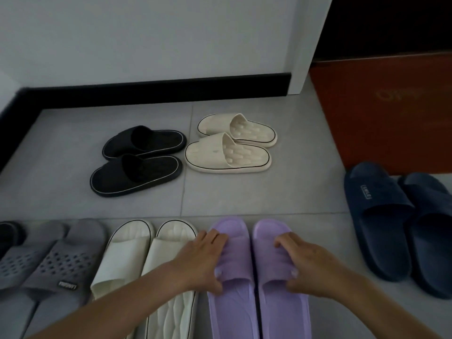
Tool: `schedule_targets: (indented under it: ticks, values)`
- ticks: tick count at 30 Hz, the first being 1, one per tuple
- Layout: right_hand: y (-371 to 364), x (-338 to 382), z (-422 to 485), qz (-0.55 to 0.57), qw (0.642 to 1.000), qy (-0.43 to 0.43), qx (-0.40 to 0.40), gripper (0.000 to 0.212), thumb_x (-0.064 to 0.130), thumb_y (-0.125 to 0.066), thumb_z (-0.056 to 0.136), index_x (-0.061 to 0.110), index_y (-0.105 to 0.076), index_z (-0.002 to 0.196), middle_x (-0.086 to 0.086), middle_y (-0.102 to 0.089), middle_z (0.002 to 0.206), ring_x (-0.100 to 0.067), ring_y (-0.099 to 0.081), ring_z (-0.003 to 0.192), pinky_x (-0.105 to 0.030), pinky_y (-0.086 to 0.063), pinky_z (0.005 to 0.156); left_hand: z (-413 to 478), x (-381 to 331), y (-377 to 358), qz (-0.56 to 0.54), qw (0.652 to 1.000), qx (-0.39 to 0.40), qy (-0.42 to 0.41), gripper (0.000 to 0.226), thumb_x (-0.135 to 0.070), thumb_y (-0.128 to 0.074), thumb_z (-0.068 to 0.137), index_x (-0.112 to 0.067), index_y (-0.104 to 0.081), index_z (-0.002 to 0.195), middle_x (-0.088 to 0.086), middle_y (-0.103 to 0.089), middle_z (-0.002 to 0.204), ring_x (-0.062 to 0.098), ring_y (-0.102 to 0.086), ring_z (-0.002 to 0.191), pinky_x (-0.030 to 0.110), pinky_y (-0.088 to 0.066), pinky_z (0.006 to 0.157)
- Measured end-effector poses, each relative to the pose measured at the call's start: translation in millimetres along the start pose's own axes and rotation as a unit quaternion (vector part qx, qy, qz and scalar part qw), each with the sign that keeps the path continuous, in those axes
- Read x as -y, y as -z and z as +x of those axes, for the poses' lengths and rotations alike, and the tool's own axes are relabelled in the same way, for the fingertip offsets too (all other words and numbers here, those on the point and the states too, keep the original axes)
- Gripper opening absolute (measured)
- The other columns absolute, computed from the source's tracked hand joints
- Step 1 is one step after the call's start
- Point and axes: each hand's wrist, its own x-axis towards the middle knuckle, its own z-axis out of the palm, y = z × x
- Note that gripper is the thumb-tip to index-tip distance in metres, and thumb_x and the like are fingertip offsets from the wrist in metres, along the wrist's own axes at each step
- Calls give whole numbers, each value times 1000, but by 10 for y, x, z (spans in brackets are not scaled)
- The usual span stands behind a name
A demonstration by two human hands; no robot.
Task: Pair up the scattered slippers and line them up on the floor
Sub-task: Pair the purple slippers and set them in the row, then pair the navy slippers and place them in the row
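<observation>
Two purple slippers stand side by side on the floor in the near row, toes pointing away from me. My left hand [204, 259] grips the strap of the left purple slipper [236, 267]. My right hand [302, 261] grips the strap of the right purple slipper [274, 267]. To their left in the same row sit a white pair [132, 250] and a grey perforated pair [49, 260]. A navy pair [391, 216] lies at the right, angled. Farther back a black pair [137, 160] and a cream pair [232, 143] lie sideways.
A white wall with a black skirting board [156, 90] closes the back. A white door post [303, 69] stands at the back right beside a red doormat [386, 113]. Grey tiled floor [244, 196] lies bare between the two rows. A dark slipper edge [9, 232] shows at far left.
</observation>
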Motion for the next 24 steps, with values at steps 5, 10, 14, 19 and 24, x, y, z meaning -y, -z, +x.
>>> schedule_targets:
  ticks: [5,10,14,19,24]
  values:
    - [5,71,23,-14,1000,10,-9,69,41,-63,65,33,-32,125,13,-36,131,-13,-53,102,-23,-37,70,-20,31,-10,6,1000,0,-1,82,-41,-67,58,-23,-30,128,-2,-34,127,23,-37,112,36,-43,87]
    - [-28,114,31,2,1000,15,-21,68,37,-64,66,29,-34,126,10,-37,132,-14,-53,106,-23,-40,77,5,49,2,10,1000,18,3,82,-42,-68,55,-23,-30,125,-2,-34,125,23,-38,112,34,-42,83]
    - [-25,110,20,14,1000,18,-22,69,37,-66,69,27,-33,128,9,-38,134,-14,-52,110,-24,-43,85,25,28,22,26,999,27,0,81,-40,-70,56,-23,-30,124,-1,-35,125,24,-39,112,34,-39,79]
    - [-13,120,13,11,1000,23,-17,71,44,-67,70,28,-31,129,10,-36,136,-14,-52,111,-26,-45,86,49,24,37,23,999,45,-5,99,-49,-73,57,-22,-21,136,0,-30,134,24,-36,118,36,-41,90]
    - [120,79,-2,46,999,24,-2,94,68,-71,52,36,-28,129,18,-24,137,-11,-48,114,-26,-43,84,191,-122,187,-3,998,54,-33,134,-74,-71,47,-24,2,147,1,-16,149,25,-21,135,43,-28,109]
